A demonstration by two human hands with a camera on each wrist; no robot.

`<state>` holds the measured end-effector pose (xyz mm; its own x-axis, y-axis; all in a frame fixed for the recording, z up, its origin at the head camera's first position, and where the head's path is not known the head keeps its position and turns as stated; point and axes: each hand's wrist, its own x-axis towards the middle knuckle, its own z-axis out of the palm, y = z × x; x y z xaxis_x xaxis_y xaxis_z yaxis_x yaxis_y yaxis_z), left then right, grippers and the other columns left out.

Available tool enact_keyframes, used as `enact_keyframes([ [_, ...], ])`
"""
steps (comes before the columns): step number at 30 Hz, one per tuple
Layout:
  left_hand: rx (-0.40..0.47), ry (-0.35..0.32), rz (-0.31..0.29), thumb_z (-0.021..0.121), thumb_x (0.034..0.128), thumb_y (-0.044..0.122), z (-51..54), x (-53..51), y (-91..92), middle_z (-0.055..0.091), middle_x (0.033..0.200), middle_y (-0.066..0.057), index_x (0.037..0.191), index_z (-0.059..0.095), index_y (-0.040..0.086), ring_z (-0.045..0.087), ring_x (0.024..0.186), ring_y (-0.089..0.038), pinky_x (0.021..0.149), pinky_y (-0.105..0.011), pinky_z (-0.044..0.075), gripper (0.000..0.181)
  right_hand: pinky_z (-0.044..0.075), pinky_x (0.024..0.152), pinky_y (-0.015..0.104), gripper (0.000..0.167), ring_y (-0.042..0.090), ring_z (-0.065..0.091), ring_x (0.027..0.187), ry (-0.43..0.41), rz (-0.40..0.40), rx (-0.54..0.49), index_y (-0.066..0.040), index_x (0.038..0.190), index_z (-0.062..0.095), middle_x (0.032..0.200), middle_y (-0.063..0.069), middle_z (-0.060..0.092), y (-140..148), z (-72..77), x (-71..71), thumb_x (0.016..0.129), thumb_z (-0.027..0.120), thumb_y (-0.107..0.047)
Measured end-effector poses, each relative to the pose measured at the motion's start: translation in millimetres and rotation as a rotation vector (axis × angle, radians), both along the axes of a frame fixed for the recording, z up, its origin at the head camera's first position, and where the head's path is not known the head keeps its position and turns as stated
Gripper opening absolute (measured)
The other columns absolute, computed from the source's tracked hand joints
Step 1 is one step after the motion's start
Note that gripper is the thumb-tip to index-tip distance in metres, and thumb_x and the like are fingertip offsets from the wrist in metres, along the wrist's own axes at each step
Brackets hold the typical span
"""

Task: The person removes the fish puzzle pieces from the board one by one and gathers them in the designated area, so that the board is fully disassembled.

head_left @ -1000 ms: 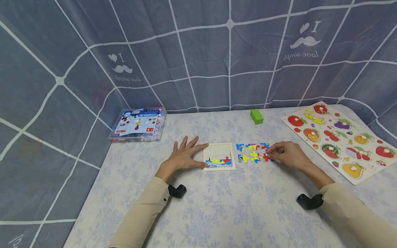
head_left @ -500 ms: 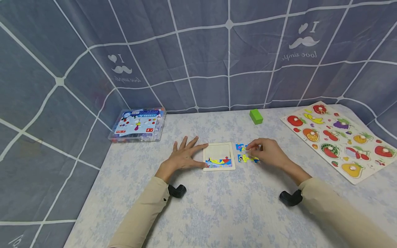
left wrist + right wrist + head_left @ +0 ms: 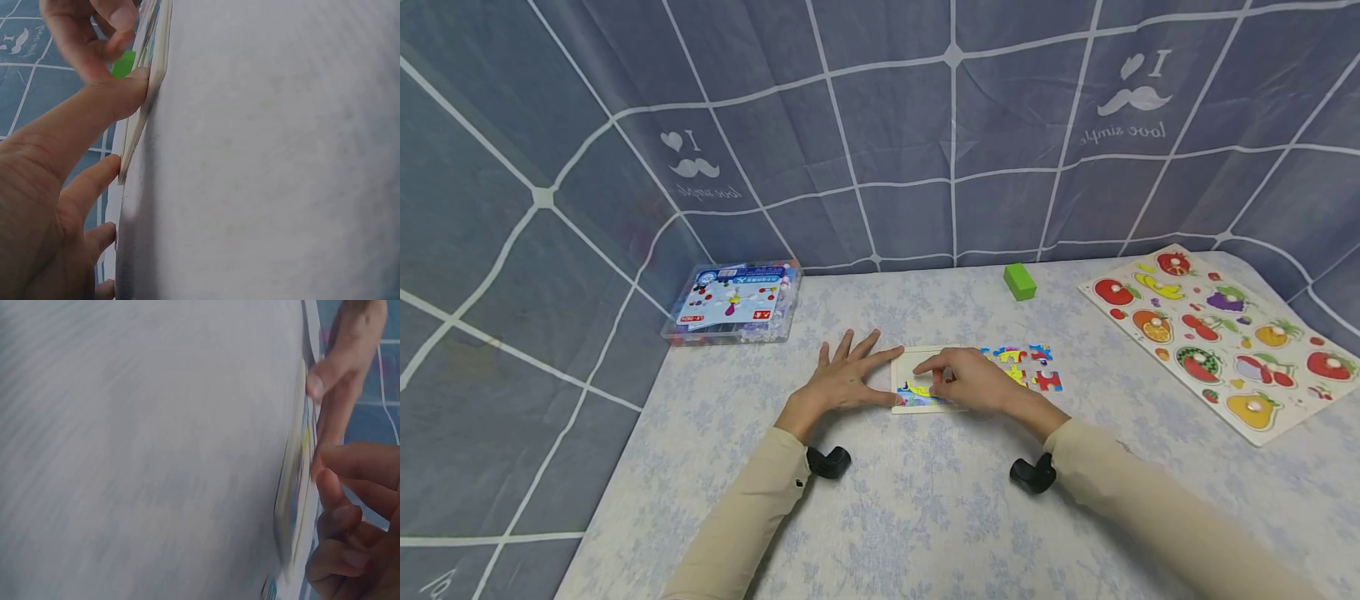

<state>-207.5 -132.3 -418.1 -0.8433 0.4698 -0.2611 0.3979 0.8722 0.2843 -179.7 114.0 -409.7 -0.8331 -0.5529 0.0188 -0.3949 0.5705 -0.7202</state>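
My left hand (image 3: 842, 385) rests with fingers spread at the left side of a small wooden puzzle frame (image 3: 917, 408). In the left wrist view, its thumb (image 3: 134, 87) touches the frame's edge. Over the frame's right half reaches my right hand (image 3: 973, 379), index finger and thumb apart, the other fingers curled in. No piece shows between the fingertips. Picture pieces (image 3: 912, 398) in blue and yellow fill the frame's lower strip; its upper part is bare wood. Loose jigsaw pieces (image 3: 1047, 381) lie in two rows to the right, the left ones partly hidden by the right hand.
A green block (image 3: 1020, 282) stands behind the loose pieces. At the right lies a fruit knob-puzzle board (image 3: 1195, 333). A clear plastic box (image 3: 733, 302) with a printed label sits at the back left. A grey grid-patterned curtain (image 3: 910, 133) hangs behind the table.
My right hand has moved left from the loose pieces to over the puzzle frame, and the right-hand pieces are uncovered again. My left hand has stayed at the frame's left side.
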Motion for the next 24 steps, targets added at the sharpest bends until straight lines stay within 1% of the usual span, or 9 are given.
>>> enact_keyframes([
  [4, 0.005, -0.005, -0.005, 0.063, 0.0816, 0.069, 0.1, 0.4, -0.6, 0.001, 0.166, 0.003, 0.154, 0.028, 0.044, -0.01, 0.149, -0.037, 0.111, -0.068, -0.007, 0.084, 0.043, 0.063, 0.026, 0.04, 0.01, 0.05, 0.068, 0.014, 0.053, 0.053, -0.006, 0.124, 0.069, 0.081, -0.004, 0.057, -12, -1.1, 0.1, 0.085, 0.064, -0.001],
  [6, 0.009, -0.005, -0.008, 0.063, 0.082, 0.069, 0.3, 0.5, -0.9, 0.001, 0.166, 0.002, 0.154, 0.028, 0.043, -0.01, 0.149, -0.037, 0.111, -0.068, -0.007, 0.084, 0.043, 0.065, 0.027, 0.042, 0.01, 0.049, 0.071, 0.015, 0.062, 0.083, -0.006, 0.124, 0.068, 0.081, -0.005, 0.057, -15, -1.8, -0.1, 0.083, 0.065, -0.001],
  [9, 0.016, 0.001, -0.017, 0.063, 0.0827, 0.068, 1.0, 0.6, -1.2, 0.003, 0.166, 0.001, 0.154, 0.029, 0.042, -0.009, 0.148, -0.039, 0.111, -0.069, -0.006, 0.083, 0.043, 0.067, 0.028, 0.043, 0.01, 0.05, 0.071, -0.004, 0.054, 0.107, -0.007, 0.124, 0.068, 0.081, -0.006, 0.057, -18, -2.5, -0.5, 0.081, 0.067, -0.002],
  [12, 0.006, 0.003, -0.028, 0.061, 0.0838, 0.068, 2.6, 1.0, -1.3, 0.002, 0.166, 0.0, 0.155, 0.028, 0.041, -0.009, 0.148, -0.039, 0.111, -0.069, -0.006, 0.083, 0.043, 0.069, 0.029, 0.041, 0.011, 0.05, 0.071, -0.005, 0.058, 0.097, -0.005, 0.122, 0.067, 0.081, -0.006, 0.058, -19, -2.9, -0.8, 0.081, 0.067, -0.001],
  [17, -0.042, -0.011, -0.061, 0.056, 0.0859, 0.07, 4.3, 1.0, -2.8, -0.002, 0.165, 0.0, 0.156, 0.02, 0.042, -0.011, 0.148, -0.038, 0.111, -0.069, -0.005, 0.084, 0.044, 0.069, 0.029, 0.039, 0.012, 0.05, 0.071, -0.014, 0.065, 0.079, -0.004, 0.12, 0.066, 0.083, -0.003, 0.059, -21, -3.5, -1.4, 0.081, 0.068, 0.0],
  [21, -0.066, -0.022, -0.081, 0.059, 0.0834, 0.071, 6.2, 0.6, -3.4, -0.003, 0.165, -0.001, 0.157, 0.018, 0.041, -0.011, 0.148, -0.039, 0.11, -0.07, -0.004, 0.089, 0.044, 0.067, 0.028, 0.039, 0.012, 0.049, 0.071, -0.013, 0.062, 0.069, -0.005, 0.119, 0.066, 0.086, -0.001, 0.059, -21, -5.1, -1.4, 0.081, 0.069, 0.001],
  [24, -0.068, -0.035, -0.082, 0.061, 0.0816, 0.071, 8.6, 0.1, -2.6, -0.003, 0.166, -0.002, 0.157, 0.019, 0.04, -0.011, 0.148, -0.04, 0.11, -0.071, -0.004, 0.092, 0.044, 0.066, 0.028, 0.039, 0.013, 0.05, 0.072, 0.01, 0.056, 0.059, -0.005, 0.118, 0.066, 0.087, 0.001, 0.059, -21, -5.5, -0.9, 0.08, 0.07, 0.002],
])
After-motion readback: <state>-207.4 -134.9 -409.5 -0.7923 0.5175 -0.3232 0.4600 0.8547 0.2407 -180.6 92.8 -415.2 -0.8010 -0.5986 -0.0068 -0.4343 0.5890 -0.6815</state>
